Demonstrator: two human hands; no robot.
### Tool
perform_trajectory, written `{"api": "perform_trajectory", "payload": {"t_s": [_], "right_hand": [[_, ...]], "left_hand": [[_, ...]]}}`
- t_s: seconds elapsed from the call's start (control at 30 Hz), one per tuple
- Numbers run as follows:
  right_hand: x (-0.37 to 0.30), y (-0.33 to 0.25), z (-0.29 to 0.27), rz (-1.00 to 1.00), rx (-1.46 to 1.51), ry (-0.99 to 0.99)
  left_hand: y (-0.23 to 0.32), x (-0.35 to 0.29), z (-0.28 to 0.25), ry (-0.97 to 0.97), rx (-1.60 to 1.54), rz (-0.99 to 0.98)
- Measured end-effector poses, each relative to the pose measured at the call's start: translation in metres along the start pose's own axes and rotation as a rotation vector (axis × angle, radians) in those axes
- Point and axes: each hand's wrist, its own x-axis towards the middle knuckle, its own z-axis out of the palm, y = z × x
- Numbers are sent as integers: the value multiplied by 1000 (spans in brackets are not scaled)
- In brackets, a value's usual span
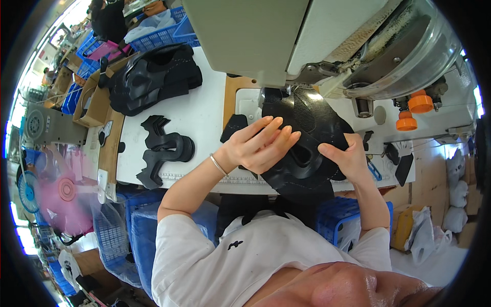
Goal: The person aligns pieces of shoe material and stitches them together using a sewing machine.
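A black shoe upper (319,110), with a textured mesh panel and an oval opening, lies under the head of a sewing machine (250,41). My right hand (345,156) grips its right edge, thumb on top and the other fingers hidden beneath. Over the left part of the upper, my left hand (263,146) has its fingers loosely bent and apart, with nothing visible in them; its thumb is mostly hidden. The far end of the upper passes under the machine, where the needle area is partly hidden. A small black piece (235,128) sits just left of it.
On the white table to the left are a stack of cut black pieces (169,148) and a larger pile of black uppers (153,77). Blue snips (375,170) lie at right, below orange knobs (407,121). Blue crates (337,215) and a pink fan (66,192) stand around.
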Motion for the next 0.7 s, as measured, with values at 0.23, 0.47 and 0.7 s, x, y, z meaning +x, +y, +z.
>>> {"api": "perform_trajectory", "payload": {"t_s": [0.23,0.47,0.7], "right_hand": [[8,6,-9,42,39,-37],[15,2,-7,4,89,-4],[22,2,-10,-4,59,4]], "left_hand": [[2,2,7,40,10,-33],[-5,5,12,48,29,-16],[-10,8,15,56,34,-41]]}}
